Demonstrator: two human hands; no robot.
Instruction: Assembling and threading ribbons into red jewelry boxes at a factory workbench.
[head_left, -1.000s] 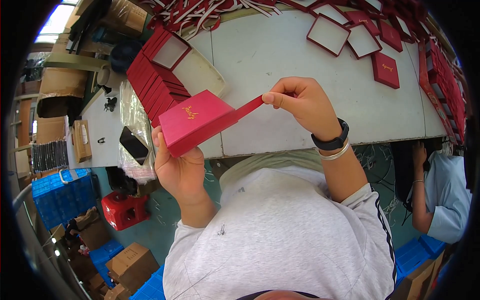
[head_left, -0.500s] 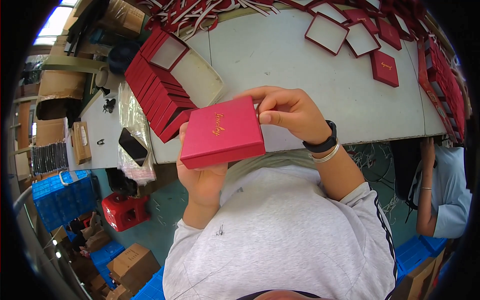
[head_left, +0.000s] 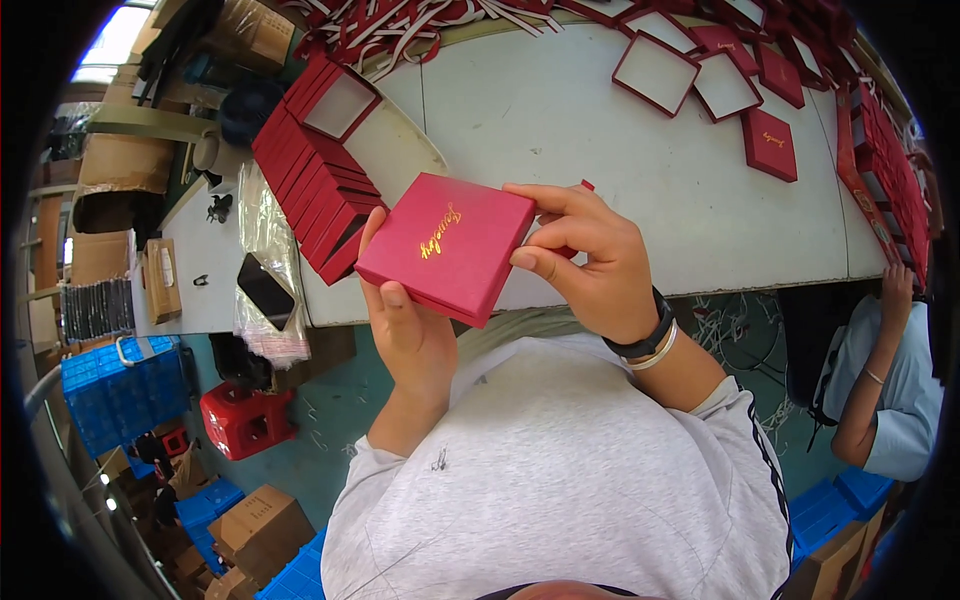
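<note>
A flat, square red gift box (head_left: 450,245) with gold lettering on its top is held up in front of my chest, tilted. My left hand (head_left: 408,335) grips it from the left and below, the thumb at its near edge. At the right edge of the box, my right hand (head_left: 585,255) is closed, thumb and index finger against the side. A small red sliver (head_left: 587,185) shows behind its knuckles; what it belongs to I cannot make out. To the left stands a row of red box parts (head_left: 315,180) packed side by side, by a pale tray (head_left: 425,150).
Red and white ribbons (head_left: 400,30) lie along the table's far edge. Open box halves (head_left: 655,72) and a closed red box (head_left: 768,145) sit at the far right. A phone (head_left: 267,292) rests on clear plastic bags at left. A co-worker's arm (head_left: 868,385) reaches the table's right end.
The box has turned and tipped so that its top faces me more. My left thumb has come onto its near edge. My right hand has shifted slightly nearer, still at the right edge.
</note>
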